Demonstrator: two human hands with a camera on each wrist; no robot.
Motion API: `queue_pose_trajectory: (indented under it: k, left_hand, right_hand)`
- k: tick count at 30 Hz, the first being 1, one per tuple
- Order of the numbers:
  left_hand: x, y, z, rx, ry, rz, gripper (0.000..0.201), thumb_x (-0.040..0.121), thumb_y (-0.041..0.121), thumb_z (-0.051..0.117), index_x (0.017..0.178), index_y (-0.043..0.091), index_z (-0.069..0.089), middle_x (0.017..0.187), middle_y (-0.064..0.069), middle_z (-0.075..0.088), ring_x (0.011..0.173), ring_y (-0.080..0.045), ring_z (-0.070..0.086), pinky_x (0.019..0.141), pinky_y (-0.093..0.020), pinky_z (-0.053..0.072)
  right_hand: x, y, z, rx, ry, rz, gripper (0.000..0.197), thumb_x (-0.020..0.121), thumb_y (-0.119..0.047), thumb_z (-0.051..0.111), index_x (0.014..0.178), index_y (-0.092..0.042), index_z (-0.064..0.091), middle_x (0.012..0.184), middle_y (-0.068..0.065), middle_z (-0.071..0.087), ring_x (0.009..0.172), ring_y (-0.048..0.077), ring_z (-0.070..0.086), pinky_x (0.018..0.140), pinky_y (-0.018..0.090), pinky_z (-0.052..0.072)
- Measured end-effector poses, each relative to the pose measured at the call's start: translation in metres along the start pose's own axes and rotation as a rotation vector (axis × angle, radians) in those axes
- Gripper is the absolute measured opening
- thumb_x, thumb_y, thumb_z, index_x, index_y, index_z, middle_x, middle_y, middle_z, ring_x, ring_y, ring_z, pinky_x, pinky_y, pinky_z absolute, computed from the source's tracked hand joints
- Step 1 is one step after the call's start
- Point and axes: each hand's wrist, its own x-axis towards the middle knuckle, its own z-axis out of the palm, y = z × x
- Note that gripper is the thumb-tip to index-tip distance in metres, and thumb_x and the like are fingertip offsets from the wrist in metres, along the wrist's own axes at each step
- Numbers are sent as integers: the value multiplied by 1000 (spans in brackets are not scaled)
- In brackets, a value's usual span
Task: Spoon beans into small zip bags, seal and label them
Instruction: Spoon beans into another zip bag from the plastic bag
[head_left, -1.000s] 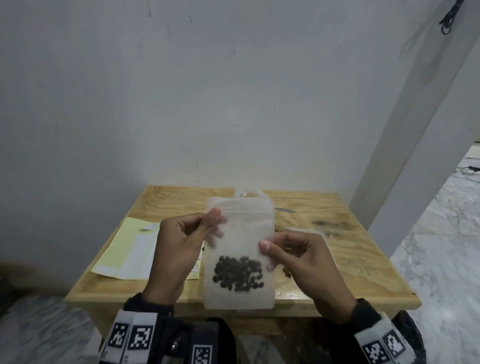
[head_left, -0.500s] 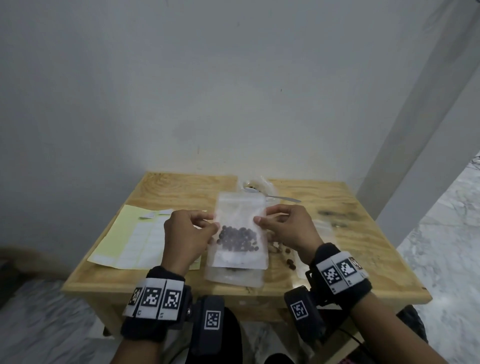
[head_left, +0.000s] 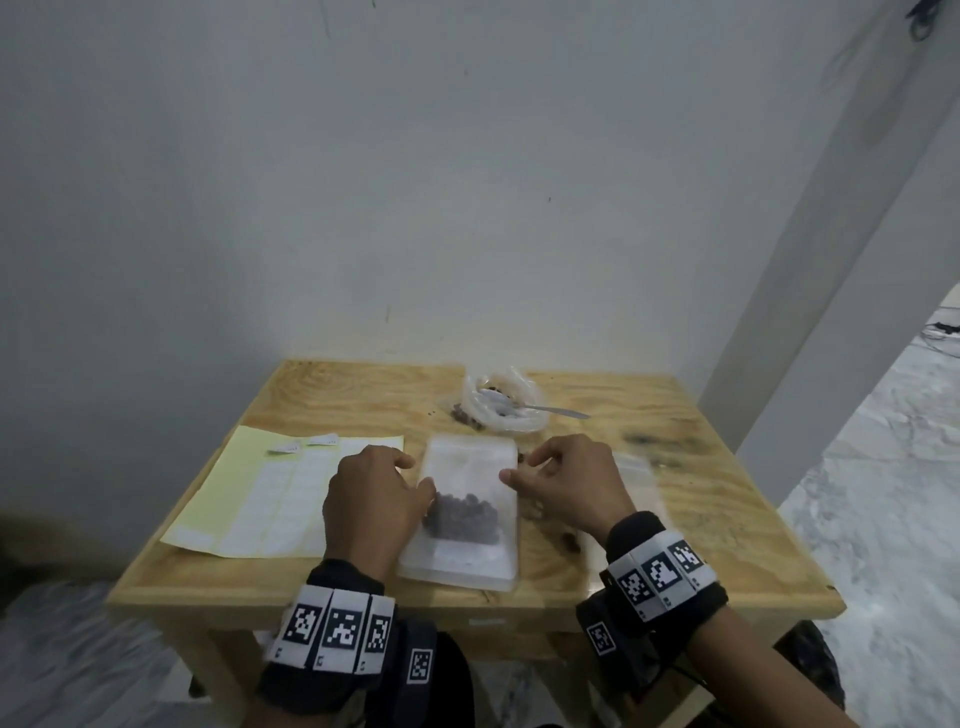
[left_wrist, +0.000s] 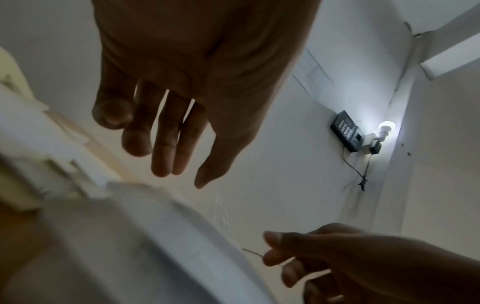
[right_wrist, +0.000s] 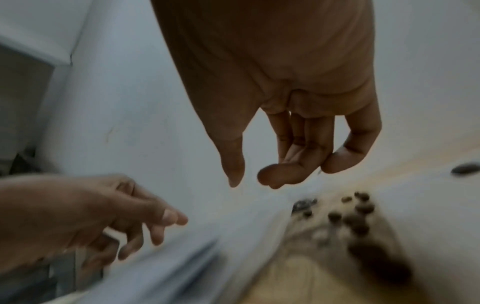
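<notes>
Dim room, bare bulb (left_wrist: 386, 125) glaring, wrist views motion-blurred

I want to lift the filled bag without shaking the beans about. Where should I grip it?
Probably pinch the zip bag by its far top strip, coming from above: it lies flat on the table, beans at mid-bag, that strip bare.

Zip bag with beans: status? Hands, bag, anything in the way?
Left hand and right hand open, flanking the bag. Zip bag flat on table, beans inside. Loose beans by right wrist; label sheet left.
</notes>
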Motion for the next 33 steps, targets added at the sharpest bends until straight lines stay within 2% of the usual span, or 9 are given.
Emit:
queue_pose_trajectory:
  k: [5,7,10,13,16,19,26,31,33]
  left_hand:
    - [-8,40,-9,-66,84,145,14,81,32,74,95,28,74,69,11,64,71,-11,61,61,-24,42]
    - [-11,65,1,-79,16,191,10,81,35,73,90,30,73,72,11,66,73,-11,62,62,-25,45]
    - [-19,97,30,-11,-71,234,14,82,34,67,76,24,74,70,7,68,71,-14,64,64,-28,52]
    - [-30,116,63,162,-132,257,21,82,28,59,63,19,61,62,10,57,71,-17,62,75,-31,48]
    - [-38,121,85,266,-146,264,13,84,30,58,73,24,59,75,8,63,85,-17,61,86,-34,37]
    - [-43,123,97,326,-150,268,12,88,32,57,78,25,56,87,6,67,91,-17,60,90,-34,34]
    - [-44,127,107,348,-152,234,13,88,32,56,78,25,53,88,6,67,93,-16,61,94,-35,33]
    - [-41,127,106,325,-153,221,13,89,31,56,78,26,50,87,6,66,91,-16,60,93,-34,32]
    - [-40,126,105,320,-156,219,14,89,30,56,77,25,51,84,6,65,89,-16,60,92,-34,32]
  right_hand:
    - [-13,22,-60,-37,141,11,25,83,-46,77,96,-24,75,73,-8,73,62,7,68,66,31,58]
    - [-18,38,-82,-131,165,58,23,86,-47,73,98,-27,75,78,-12,70,69,6,66,66,29,55]
    - [-22,66,-97,-279,85,174,27,87,-51,69,102,-29,75,95,-10,72,88,11,66,74,28,52]
    - [-26,87,-100,-322,7,263,27,88,-49,68,98,-25,76,103,-4,75,95,16,68,83,31,55]
    - [-26,105,-94,-280,-26,309,28,87,-45,70,89,-19,79,91,-2,76,85,17,70,84,36,58]
    - [-20,115,-87,-272,-18,306,27,84,-47,71,83,-20,77,84,-5,74,81,15,67,81,36,58]
    - [-6,119,-76,-214,-29,320,36,79,-56,70,88,-21,73,82,-7,73,80,14,68,78,36,58]
    - [-2,119,-76,-71,-19,326,29,82,-42,75,70,-17,71,69,-6,71,69,13,66,68,31,55]
    - [-1,119,-76,14,19,323,24,82,-36,75,76,-13,72,75,-2,72,71,14,67,71,33,57]
